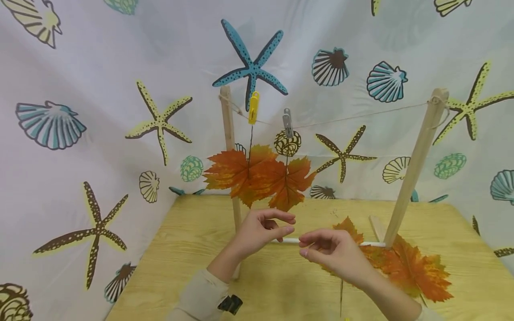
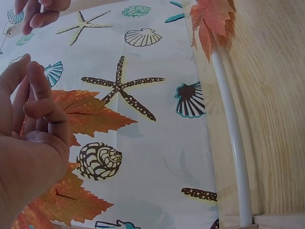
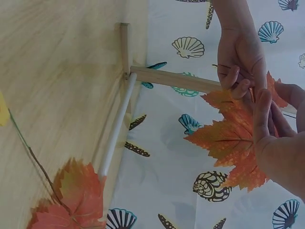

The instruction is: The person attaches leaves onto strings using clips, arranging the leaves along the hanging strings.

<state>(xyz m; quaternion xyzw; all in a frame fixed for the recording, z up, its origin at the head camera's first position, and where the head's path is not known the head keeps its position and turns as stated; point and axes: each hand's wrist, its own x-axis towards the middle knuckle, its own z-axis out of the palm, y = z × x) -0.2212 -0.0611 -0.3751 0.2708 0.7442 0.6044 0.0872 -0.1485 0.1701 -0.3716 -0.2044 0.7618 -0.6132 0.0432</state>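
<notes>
Two orange maple leaves (image 1: 261, 176) hang by thin stems from a string (image 1: 353, 117) stretched between two wooden posts; a yellow peg (image 1: 253, 107) holds the leaf at 9 o'clock and a grey peg (image 1: 287, 123) holds the leaf at 3 o'clock. The leaves overlap at their edges and hang above the far part of the desk (image 1: 192, 249).

Directly below the hanging leaves, toward 6 o'clock, both hands are raised over the desk. The left hand (image 1: 259, 229) has its thumb and forefinger brought toward each other, the tips close together; whether anything is pinched between them cannot be told. In the left wrist view its fingers (image 2: 40, 95) stand loosely curled in front of a leaf. The right hand (image 1: 331, 249) sits just beside it at 3 o'clock, fingers curled inward with thumb near forefinger; nothing can be made out in its hold.

A white rod (image 1: 371, 244) runs along the desk between the foot of the left post (image 1: 230, 147) and the foot of the right post (image 1: 415, 165), passing behind both hands. Further orange leaves (image 1: 413, 267) lie flat on the desk at 4 o'clock from the right hand, against the base of the right post.

A curtain (image 1: 100, 133) printed with starfish and shells encloses the desk at the back and sides
</notes>
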